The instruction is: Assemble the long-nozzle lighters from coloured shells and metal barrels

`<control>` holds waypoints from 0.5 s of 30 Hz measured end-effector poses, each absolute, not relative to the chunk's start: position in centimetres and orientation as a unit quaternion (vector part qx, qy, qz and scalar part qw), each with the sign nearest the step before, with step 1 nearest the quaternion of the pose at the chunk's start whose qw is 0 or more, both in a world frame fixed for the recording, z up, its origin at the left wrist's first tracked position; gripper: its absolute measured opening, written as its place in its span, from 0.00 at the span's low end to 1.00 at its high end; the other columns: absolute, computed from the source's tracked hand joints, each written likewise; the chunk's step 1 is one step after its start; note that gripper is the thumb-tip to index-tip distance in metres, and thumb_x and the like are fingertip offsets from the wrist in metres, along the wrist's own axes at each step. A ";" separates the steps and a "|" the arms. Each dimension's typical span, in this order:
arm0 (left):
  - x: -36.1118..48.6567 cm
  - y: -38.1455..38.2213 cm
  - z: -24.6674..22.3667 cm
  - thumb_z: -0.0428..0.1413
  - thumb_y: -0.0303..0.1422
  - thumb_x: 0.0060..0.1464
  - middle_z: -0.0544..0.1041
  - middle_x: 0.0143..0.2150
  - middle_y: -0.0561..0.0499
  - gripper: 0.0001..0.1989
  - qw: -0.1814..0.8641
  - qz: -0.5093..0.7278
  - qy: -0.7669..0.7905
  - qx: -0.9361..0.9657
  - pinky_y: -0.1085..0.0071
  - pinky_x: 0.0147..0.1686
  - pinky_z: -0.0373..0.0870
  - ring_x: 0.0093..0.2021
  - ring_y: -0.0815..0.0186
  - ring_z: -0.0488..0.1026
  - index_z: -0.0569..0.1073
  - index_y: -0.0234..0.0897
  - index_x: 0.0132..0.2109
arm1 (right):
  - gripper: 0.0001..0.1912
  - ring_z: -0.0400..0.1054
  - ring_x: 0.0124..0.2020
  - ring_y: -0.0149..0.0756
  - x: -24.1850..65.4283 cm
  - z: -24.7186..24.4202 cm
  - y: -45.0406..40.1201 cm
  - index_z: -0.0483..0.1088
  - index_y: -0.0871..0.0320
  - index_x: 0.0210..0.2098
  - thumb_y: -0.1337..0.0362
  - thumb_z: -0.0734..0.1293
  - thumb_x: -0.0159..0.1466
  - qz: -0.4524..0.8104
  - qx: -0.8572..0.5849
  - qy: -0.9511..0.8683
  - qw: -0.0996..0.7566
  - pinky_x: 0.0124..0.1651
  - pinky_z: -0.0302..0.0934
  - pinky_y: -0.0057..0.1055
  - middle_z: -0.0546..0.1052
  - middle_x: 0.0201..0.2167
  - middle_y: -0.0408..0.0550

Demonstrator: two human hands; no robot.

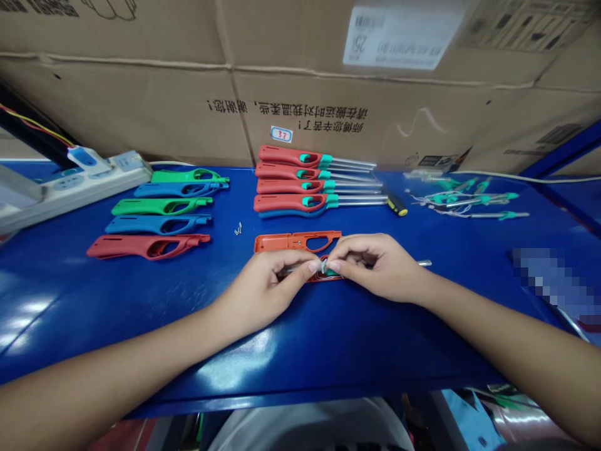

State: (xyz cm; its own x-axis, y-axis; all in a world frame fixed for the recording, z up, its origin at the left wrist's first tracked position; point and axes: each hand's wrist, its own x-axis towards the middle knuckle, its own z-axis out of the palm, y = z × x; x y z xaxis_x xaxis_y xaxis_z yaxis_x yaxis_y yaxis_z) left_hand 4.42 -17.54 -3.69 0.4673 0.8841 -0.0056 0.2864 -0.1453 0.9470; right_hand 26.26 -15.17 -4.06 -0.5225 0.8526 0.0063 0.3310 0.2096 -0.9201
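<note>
Close together, my left hand (270,285) and my right hand (382,266) pinch a lighter's inner assembly (323,266), with a small pale fitting and thin wires between the fingertips. A dark rod-like part shows under my left fingers, and a bit of green under my right. Beneath the fingers lies a red lighter shell half (323,279), mostly covered. Just behind it, an orange-red shell half (277,242) rests with its hollow side up. A metal tube end (425,263) sticks out past my right hand.
Several red lighters with metal tubes (291,203) lie stacked at the back, beside a screwdriver (397,203). Green, blue and red handle shells (122,246) line the left, near small screws (238,230) and a power strip (75,188). Wired inner assemblies (488,199) lie right. Cardboard (164,113) stands behind.
</note>
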 end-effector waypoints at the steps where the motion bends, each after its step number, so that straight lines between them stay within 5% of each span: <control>1: 4.4 -17.5 -3.7 0.52 0.37 0.66 0.81 0.38 0.51 0.13 0.501 0.301 0.420 0.694 0.71 0.41 0.70 0.40 0.63 0.76 0.79 0.36 0.42 | 0.12 0.57 0.22 0.25 26.2 -4.1 -15.2 0.76 0.60 0.34 0.56 0.69 0.64 0.482 -0.407 -0.725 0.274 0.24 0.52 0.24 0.71 0.24 0.41; 15: 3.7 -17.4 -3.6 0.55 0.39 0.66 0.76 0.28 0.54 0.13 0.477 0.280 0.429 0.714 0.77 0.28 0.64 0.29 0.70 0.69 0.80 0.36 0.42 | 0.12 0.60 0.24 0.27 26.5 -4.2 -14.8 0.73 0.59 0.35 0.55 0.70 0.63 0.536 -0.397 -0.680 0.304 0.28 0.56 0.26 0.72 0.26 0.42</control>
